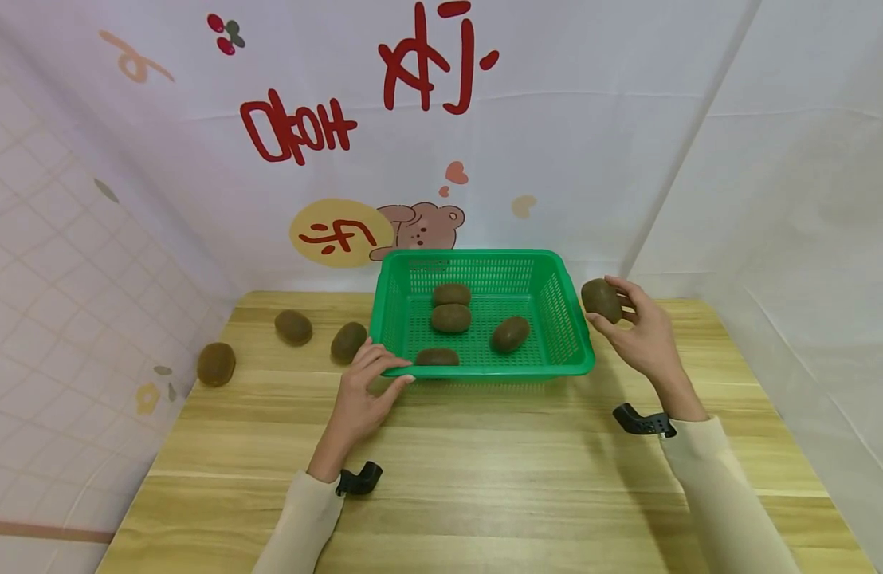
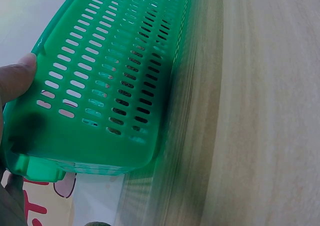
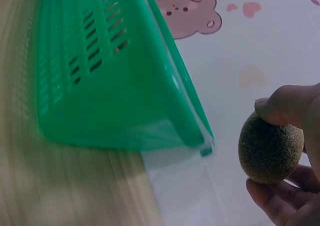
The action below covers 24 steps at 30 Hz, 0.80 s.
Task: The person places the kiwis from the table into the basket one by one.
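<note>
A green plastic basket (image 1: pixel 484 371) with slotted walls stands toward the back of the table. Inside it lie several brown kiwis, among them one kiwi (image 1: pixel 510 334) on the right and another (image 1: pixel 437 356) by the front wall. My left hand (image 1: pixel 363 392) grips the basket's front left corner, thumb on the outer side of the rim in the left wrist view. Just right of the basket, my right hand (image 1: pixel 638 331) pinches a fuzzy kiwi (image 3: pixel 270 148) between thumb and fingers, raised at about rim height.
Left of the basket, three kiwis lie on the wooden table (image 1: pixel 470 478): one kiwi (image 1: pixel 349 343) beside the basket, a second kiwi (image 1: pixel 293 327) farther left, and a third kiwi (image 1: pixel 216 364) at the table's left edge. A printed white cloth (image 1: pixel 578 159) hangs behind.
</note>
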{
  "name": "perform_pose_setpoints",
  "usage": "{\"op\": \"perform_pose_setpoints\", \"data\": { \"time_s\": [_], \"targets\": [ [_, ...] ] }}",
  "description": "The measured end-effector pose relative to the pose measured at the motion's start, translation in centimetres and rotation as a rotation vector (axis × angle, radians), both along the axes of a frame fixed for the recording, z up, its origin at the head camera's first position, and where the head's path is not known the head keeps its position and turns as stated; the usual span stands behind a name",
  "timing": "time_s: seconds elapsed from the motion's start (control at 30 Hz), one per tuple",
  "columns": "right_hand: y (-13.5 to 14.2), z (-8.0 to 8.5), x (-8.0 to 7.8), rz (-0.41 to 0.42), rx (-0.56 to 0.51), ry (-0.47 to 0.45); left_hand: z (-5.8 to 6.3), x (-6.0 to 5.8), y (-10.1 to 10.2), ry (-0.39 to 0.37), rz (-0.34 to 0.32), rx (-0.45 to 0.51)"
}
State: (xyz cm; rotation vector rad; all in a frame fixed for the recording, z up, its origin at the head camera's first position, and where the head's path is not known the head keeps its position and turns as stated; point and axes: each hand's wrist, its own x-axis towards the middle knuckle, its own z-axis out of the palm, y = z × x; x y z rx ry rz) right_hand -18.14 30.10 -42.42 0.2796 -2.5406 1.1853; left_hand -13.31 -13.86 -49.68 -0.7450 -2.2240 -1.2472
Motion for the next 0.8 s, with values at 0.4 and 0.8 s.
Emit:
{"op": "perform_pose_setpoints", "data": {
  "time_s": [0.4,0.8],
  "targets": [
    [-2.8,0.6,0.1,0.111,-0.027,0.028,0.0,-0.1,0.1,0.012,-0.009,0.016],
    [-3.8,0.2,0.1,0.164,0.065,-0.006,-0.1,-0.1,0.0,0.018,-0.014,0.017]
  ]
}}
